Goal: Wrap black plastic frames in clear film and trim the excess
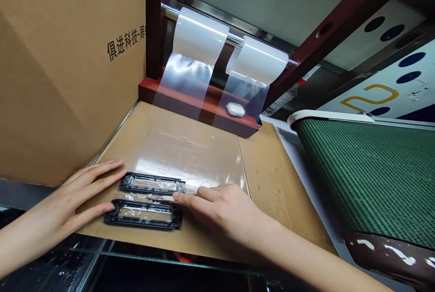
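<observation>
Left hand: I am laying it flat, fingers spread and released, touching the left ends of two black rectangular plastic frames.
Right hand: fingertips are pressing the clear film strip beside the frames, grasping nothing.
Frames: lying side by side on the brown board.
Progress: I judge that film is already covering both; cutting is left.

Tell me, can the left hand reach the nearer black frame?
Probably yes: the left hand lies flat beside the nearer frame, its fingertips at the frame's left end, with nothing between them.
</observation>
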The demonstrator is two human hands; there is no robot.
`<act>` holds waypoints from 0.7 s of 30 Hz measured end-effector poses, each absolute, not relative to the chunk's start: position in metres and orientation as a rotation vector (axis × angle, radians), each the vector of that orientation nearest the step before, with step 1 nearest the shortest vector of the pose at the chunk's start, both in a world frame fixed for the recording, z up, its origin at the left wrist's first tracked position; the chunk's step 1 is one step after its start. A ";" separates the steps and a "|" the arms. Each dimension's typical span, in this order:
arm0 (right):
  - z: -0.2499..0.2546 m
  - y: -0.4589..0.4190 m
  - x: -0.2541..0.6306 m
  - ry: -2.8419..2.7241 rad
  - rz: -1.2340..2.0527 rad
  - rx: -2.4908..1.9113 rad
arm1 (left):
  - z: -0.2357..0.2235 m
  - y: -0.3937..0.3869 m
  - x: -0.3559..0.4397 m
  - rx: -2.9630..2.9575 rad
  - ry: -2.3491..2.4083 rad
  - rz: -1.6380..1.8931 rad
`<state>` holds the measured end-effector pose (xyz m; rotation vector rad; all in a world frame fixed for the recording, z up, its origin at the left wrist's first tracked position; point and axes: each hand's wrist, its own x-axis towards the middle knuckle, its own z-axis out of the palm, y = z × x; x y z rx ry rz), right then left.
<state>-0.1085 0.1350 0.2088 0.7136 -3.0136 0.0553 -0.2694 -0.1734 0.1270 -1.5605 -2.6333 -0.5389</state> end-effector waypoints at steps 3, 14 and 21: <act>0.211 0.141 -0.102 -3.055 0.019 0.688 | 0.125 -0.175 -0.271 -1.577 -2.588 -0.562; 0.228 0.155 -0.077 -3.067 -0.222 0.601 | 0.118 -0.177 -0.279 -1.580 -2.582 -0.627; 0.244 0.157 -0.067 -3.175 -0.170 0.484 | 0.122 -0.172 -0.274 -1.413 -2.702 -0.889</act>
